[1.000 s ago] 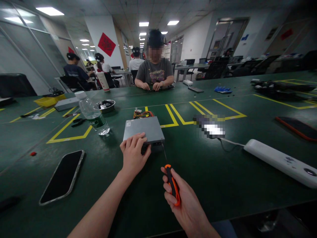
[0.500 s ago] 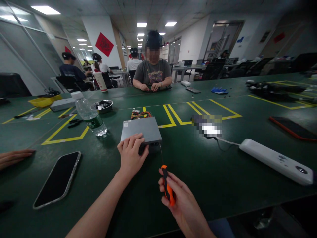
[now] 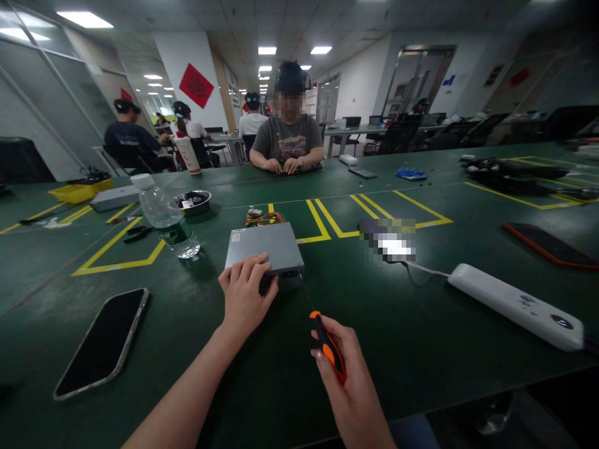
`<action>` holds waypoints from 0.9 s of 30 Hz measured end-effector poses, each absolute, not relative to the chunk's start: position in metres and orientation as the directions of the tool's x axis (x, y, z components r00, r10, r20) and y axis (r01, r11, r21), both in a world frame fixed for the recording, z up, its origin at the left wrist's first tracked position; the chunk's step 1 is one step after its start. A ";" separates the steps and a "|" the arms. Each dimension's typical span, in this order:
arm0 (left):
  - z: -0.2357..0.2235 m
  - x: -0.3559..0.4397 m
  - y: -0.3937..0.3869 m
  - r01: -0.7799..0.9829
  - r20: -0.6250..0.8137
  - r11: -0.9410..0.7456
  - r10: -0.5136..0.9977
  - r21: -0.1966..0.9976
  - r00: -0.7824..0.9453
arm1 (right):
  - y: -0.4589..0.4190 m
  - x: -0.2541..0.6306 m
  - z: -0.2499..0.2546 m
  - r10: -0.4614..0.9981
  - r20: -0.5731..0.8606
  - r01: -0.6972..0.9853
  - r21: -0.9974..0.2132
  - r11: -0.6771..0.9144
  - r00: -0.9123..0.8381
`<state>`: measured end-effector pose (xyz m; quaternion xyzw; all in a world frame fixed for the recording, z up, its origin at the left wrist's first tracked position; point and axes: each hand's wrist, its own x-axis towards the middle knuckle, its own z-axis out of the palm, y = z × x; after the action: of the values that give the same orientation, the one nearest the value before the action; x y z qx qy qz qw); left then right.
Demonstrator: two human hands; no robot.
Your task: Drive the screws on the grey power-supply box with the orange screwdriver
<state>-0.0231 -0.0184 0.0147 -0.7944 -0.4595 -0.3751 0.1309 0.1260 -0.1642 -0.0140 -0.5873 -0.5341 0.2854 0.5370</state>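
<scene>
A flat grey metal box (image 3: 266,246) with coloured wires at its far end lies on the green table in front of me. My left hand (image 3: 244,296) rests on the box's near edge, fingers curled over it and pressing down. My right hand (image 3: 344,380) is closed round the orange and black handle of a screwdriver (image 3: 327,343). The thin shaft points up to the box's near right corner, where its tip sits.
A black phone (image 3: 103,340) lies at the near left. A water bottle (image 3: 166,218) and a metal bowl (image 3: 193,201) stand left of the box. A white power strip (image 3: 515,305) stretches at the right, an orange-edged tablet (image 3: 543,246) beyond. A person sits across the table.
The view has drifted slightly. My right hand with the screwdriver has shifted a little lower and rightward. Another person's hand appeared at the left edge half a second ago and is gone now.
</scene>
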 end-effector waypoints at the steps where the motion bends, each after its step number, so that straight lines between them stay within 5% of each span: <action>1: 0.015 -0.023 -0.018 0.827 0.716 -0.545 0.632 0.137 0.297 | -0.164 0.128 -0.014 0.914 0.310 0.420 -0.889 0.181 0.262; 5: 0.014 -0.023 -0.017 0.828 0.720 -0.545 0.627 0.132 0.297 | -0.164 0.133 -0.016 0.848 0.512 0.701 -0.655 0.282 0.137; 10: 0.014 -0.023 -0.018 0.828 0.726 -0.547 0.618 0.122 0.302 | -0.162 0.129 -0.016 0.786 0.618 0.815 -0.461 0.350 0.012; 19: 0.013 -0.024 -0.017 0.835 0.718 -0.540 0.622 0.106 0.311 | -0.151 0.148 0.006 0.750 0.527 0.812 -0.176 0.557 -0.400; 23: 0.013 -0.024 -0.016 0.832 0.725 -0.546 0.612 0.096 0.317 | -0.135 0.158 0.025 0.561 0.454 0.653 0.061 0.755 -0.692; 27: 0.013 -0.024 -0.014 0.828 0.740 -0.555 0.589 0.076 0.326 | -0.115 0.170 0.027 0.377 0.484 0.503 0.158 0.850 -0.790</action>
<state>-0.0243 -0.0144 0.0130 -0.7984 -0.4437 -0.3741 0.1603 0.1695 -0.1154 0.0268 -0.2352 -0.9355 -0.1408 0.2231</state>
